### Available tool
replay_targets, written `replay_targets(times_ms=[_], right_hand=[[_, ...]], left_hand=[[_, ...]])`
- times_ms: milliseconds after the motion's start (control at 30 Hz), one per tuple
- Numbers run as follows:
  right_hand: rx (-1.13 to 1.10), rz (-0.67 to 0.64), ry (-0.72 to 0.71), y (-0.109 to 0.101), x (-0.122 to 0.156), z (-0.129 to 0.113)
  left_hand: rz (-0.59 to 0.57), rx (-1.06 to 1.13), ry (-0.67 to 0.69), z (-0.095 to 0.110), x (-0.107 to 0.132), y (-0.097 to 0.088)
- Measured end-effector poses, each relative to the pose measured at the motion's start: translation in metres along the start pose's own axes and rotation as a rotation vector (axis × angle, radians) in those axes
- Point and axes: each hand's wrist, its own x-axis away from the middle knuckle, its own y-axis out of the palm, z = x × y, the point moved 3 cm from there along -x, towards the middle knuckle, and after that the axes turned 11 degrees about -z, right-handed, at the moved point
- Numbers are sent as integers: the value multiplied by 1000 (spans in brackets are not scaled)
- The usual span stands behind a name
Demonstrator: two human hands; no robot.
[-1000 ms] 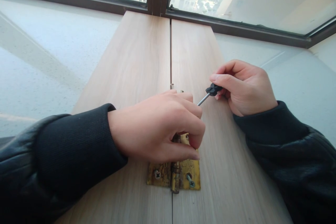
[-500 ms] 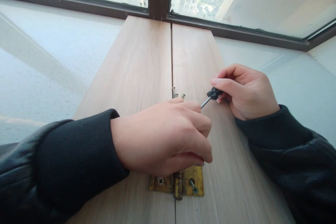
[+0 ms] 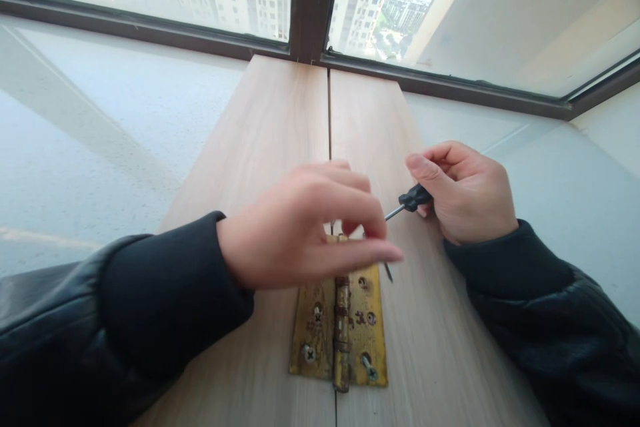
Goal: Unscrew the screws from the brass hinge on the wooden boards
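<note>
While, in the head view, the right hand [image 3: 463, 195] pinches a black-handled metal screwdriver [image 3: 415, 198], the blurred left hand [image 3: 305, 227], fingers bent, covers the top of the worn, brass-coloured metal hinge [image 3: 341, 320] lying across the seam between pale wood-grain boards [image 3: 280, 120]; whether it pinches the thin, dark, pointed piece [image 3: 389, 273] below its thumb, I cannot tell.

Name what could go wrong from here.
The thin dark pointed screw, apparently pinched in the left hand, might slip and drop. The silver cross-head screw leaning at the near right corner of the rectangular brass-coloured metal hinge could jam if driven at that slant.
</note>
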Motion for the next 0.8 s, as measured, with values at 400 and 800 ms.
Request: replay_targets(times_ms=[400, 800], right_hand=[[66, 50, 39, -15, 6, 10], [232, -508, 75, -35, 5, 3]], left_hand=[[105, -262, -398, -44, 8, -12], [94, -257, -470, -45, 11, -10]])
